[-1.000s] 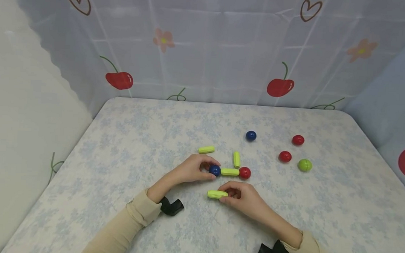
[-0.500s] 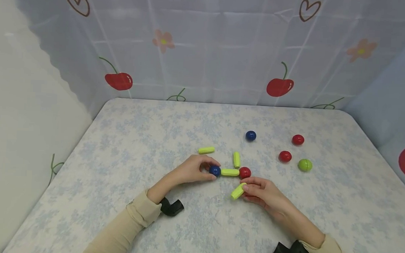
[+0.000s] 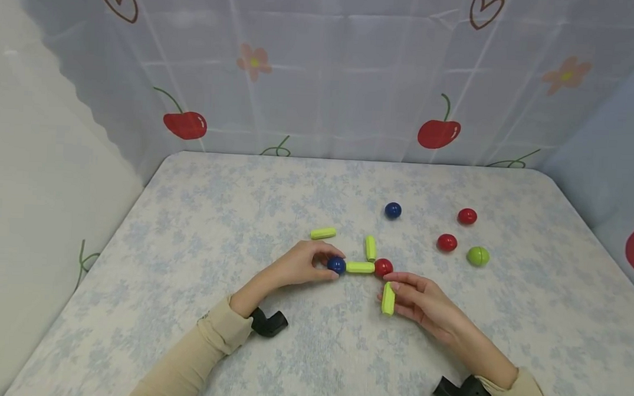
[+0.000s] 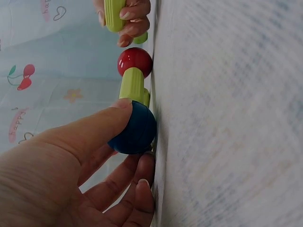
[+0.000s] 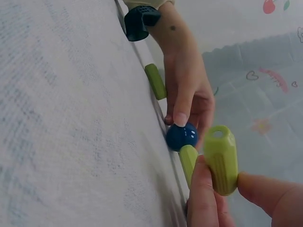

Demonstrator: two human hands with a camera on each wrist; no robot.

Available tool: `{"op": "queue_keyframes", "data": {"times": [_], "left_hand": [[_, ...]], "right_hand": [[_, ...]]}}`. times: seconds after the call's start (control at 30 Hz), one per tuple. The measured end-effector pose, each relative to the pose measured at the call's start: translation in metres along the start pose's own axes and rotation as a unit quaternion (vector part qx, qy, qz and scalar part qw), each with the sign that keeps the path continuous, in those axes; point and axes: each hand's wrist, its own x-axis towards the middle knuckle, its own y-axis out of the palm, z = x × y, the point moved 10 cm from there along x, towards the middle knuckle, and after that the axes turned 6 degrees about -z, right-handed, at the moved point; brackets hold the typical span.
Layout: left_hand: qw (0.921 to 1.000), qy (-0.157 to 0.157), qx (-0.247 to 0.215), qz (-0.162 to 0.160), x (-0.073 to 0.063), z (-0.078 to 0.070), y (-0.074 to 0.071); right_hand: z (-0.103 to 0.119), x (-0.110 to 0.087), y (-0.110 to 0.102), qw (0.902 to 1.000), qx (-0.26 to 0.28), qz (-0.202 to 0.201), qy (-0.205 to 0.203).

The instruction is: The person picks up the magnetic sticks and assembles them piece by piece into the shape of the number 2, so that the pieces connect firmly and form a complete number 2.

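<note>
My left hand [image 3: 306, 264] pinches a dark blue ball [image 4: 135, 130] between thumb and fingers at the table surface. A yellow-green rod [image 3: 360, 267] runs from that ball to a red ball [image 3: 383, 267], the three lined up in a row. Between thumb and fingers of my right hand [image 3: 424, 300] is another yellow-green rod [image 5: 220, 161], with a round hole in the end that faces the right wrist camera. In the head view this rod points toward the table's near side, just in front of the red ball.
Behind the row lie two loose yellow-green rods, one rod [image 3: 370, 248] close to it and one rod [image 3: 323, 234] farther left. A blue ball [image 3: 393, 211], two red balls [image 3: 446, 242] and a green ball [image 3: 478, 256] rest farther back and right. A patterned curtain [image 3: 322, 74] hangs behind.
My right hand has moved right with its rod, which has turned from lying sideways to pointing toward the near side. The left hand still holds the blue ball in place.
</note>
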Motion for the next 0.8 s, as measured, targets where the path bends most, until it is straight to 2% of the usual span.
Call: {"op": "queue_keyframes", "data": {"times": [0.23, 0.63, 0.8], "left_hand": [[1.0000, 0.000, 0.003, 0.003, 0.001, -0.001, 0.000], [1.0000, 0.000, 0.003, 0.003, 0.000, -0.001, 0.000], [1.0000, -0.001, 0.001, 0.003, 0.000, -0.002, 0.000]], "right_hand": [[-0.006, -0.001, 0.003, 0.9991, 0.035, 0.012, 0.022], [-0.010, -0.002, 0.004, 0.9989, 0.004, 0.036, 0.029], [-0.010, -0.001, 0.000, 0.9995, -0.010, 0.019, 0.022]]}}
